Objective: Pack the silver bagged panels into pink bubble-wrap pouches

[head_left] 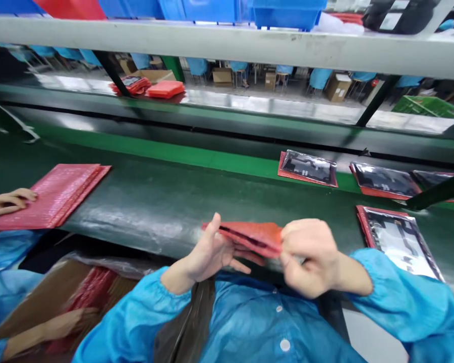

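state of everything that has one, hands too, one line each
held red pouch: mouth parted, dark gap showing
right hand: closed on the pouch's end
left hand: open, fingers spread, by the pouch's other end
red pouch stack: lying flat, co-worker's hand on it
cardboard box: open, red items inside
nearest packaged part: lying flat, seal unclear

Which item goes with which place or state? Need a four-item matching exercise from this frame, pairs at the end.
Items
1. Wearer's right hand
2. Pink pouch stack
3. Blue bins
4. Open cardboard box

Places or states
A. On the raised shelf at the top
B. At lower left, with red packets inside
C. Gripping one end of a red pouch
D. On the green work surface, under a co-worker's hand

Pairs: 1-C, 2-D, 3-A, 4-B
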Available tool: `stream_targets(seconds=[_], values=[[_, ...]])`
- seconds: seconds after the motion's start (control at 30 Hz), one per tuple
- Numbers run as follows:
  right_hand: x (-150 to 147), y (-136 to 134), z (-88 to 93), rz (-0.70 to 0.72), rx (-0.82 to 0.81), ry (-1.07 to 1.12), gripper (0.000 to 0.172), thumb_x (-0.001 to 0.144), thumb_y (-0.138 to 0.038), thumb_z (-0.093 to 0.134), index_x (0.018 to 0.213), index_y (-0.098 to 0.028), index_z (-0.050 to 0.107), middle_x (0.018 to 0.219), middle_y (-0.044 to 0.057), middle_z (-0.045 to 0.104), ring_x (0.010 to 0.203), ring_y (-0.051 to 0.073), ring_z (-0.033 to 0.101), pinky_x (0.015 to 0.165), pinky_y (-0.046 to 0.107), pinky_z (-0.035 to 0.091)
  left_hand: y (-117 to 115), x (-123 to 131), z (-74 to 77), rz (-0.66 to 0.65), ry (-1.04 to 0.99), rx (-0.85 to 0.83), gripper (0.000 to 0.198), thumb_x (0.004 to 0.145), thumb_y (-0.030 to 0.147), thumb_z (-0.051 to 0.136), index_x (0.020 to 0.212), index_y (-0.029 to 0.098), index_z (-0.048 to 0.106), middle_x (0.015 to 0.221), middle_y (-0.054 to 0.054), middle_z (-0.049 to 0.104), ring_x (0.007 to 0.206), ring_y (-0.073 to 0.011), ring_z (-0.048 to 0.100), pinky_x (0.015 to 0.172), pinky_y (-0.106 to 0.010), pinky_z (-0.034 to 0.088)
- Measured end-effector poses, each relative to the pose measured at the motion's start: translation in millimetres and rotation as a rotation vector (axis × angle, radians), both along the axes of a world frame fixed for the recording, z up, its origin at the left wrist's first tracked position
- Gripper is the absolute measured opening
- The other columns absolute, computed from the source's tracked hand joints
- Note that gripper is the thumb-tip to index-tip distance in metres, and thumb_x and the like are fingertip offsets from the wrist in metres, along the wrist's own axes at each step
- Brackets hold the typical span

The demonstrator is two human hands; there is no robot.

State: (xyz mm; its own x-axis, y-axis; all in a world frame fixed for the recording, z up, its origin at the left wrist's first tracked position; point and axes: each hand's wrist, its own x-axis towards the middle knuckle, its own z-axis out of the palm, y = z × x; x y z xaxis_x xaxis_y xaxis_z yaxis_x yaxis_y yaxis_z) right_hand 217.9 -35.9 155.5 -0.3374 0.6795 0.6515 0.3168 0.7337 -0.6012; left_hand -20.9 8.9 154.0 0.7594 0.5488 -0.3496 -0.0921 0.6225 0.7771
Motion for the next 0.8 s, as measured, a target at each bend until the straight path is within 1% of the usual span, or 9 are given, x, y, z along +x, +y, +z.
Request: stream_targets(seconds=[0.07,0.17,0.23,0.37,0.47,0.53,0.63,0.7,0.8], values=[[-21.8,3.8,-9.9,0.023,0.348,-0.094,0.026,0.074,-0.011,0.055,0.056,-0.025,0.043,0.049,-0.005,0.037,0.045,0.013,0.032,0.046,0.031,0.030,-2.0,2.0,-20.3,0.141,0.027,-0.084,0.071,0.076,0.077,0.063,0.098,0.011,0.076,0.101,-0.017,0.077,0.086,-0.0282,0.072,0.071,-0.034,0.058],[-44.2,11.3,-21.7,0.060,0.654,-0.222,0.030,0.074,-0.013,0.058,0.052,-0.025,0.042,0.049,-0.005,0.033,0.046,0.013,0.030,0.042,0.030,0.030,-2.4,-3.3,-41.9,0.425,0.093,-0.133,0.035,0.075,0.046,0.080,0.085,0.012,0.074,0.084,-0.008,0.077,0.068,-0.0169,0.067,0.065,-0.026,0.055],[-50.6,17.4,-26.6,0.080,0.687,-0.265,0.033,0.078,-0.017,0.061,0.051,-0.024,0.045,0.050,-0.004,0.035,0.047,0.012,0.035,0.043,0.029,0.034,-1.8,-10.7,-52.0,0.571,0.105,-0.125,0.025,0.072,0.032,0.082,0.083,0.013,0.073,0.084,-0.006,0.077,0.067,-0.0154,0.066,0.063,-0.024,0.054],[-48.1,32.3,-36.4,0.075,0.624,-0.313,0.030,0.086,-0.018,0.062,0.057,-0.022,0.054,0.055,-0.001,0.048,0.059,0.014,0.054,0.057,0.026,0.050,5.3,-32.4,-74.4,0.801,0.121,-0.067,0.028,0.068,0.027,0.081,0.091,0.013,0.073,0.095,-0.006,0.077,0.084,-0.0214,0.070,0.071,-0.028,0.057],[-33.9,46.3,-55.8,0.024,0.528,-0.350,0.026,0.092,-0.024,0.059,0.067,-0.021,0.062,0.063,0.001,0.059,0.077,0.017,0.065,0.079,0.027,0.055,22.0,-56.9,-100.8,1.020,0.130,0.005,0.022,0.068,0.022,0.076,0.089,0.015,0.071,0.093,-0.002,0.075,0.089,-0.0212,0.070,0.077,-0.028,0.058],[-16.5,57.9,-75.1,-0.098,0.284,-0.417,0.024,0.093,-0.029,0.059,0.070,-0.024,0.064,0.065,0.001,0.062,0.080,0.017,0.066,0.083,0.029,0.055,36.0,-77.7,-121.5,1.151,0.141,0.027,0.016,0.068,0.019,0.071,0.084,0.017,0.068,0.090,0.000,0.074,0.085,-0.0184,0.069,0.075,-0.026,0.059],[23.0,80.3,-103.3,-0.392,-0.154,-0.507,0.015,0.088,-0.033,0.064,0.075,-0.027,0.069,0.077,0.003,0.068,0.085,0.019,0.066,0.082,0.031,0.055,51.2,-112.5,-147.6,1.288,0.208,0.020,0.012,0.065,0.012,0.064,0.076,0.018,0.061,0.077,0.003,0.070,0.071,-0.0145,0.066,0.065,-0.022,0.058],[56.9,98.2,-116.1,-0.546,-0.288,-0.509,0.010,0.087,-0.034,0.065,0.083,-0.028,0.073,0.089,0.005,0.070,0.091,0.022,0.067,0.083,0.033,0.055,53.5,-134.0,-155.7,1.331,0.287,-0.019,0.013,0.064,0.011,0.059,0.073,0.019,0.057,0.067,0.004,0.067,0.059,-0.0144,0.064,0.057,-0.023,0.058],[112.8,126.6,-124.4,-0.752,-0.423,-0.486,0.017,0.087,-0.034,0.064,0.099,-0.029,0.075,0.104,0.008,0.070,0.102,0.025,0.066,0.090,0.036,0.053,44.4,-156.7,-151.5,1.262,0.460,-0.142,0.005,0.072,0.018,0.055,0.074,0.022,0.056,0.059,0.000,0.066,0.051,-0.0196,0.065,0.046,-0.027,0.055]])
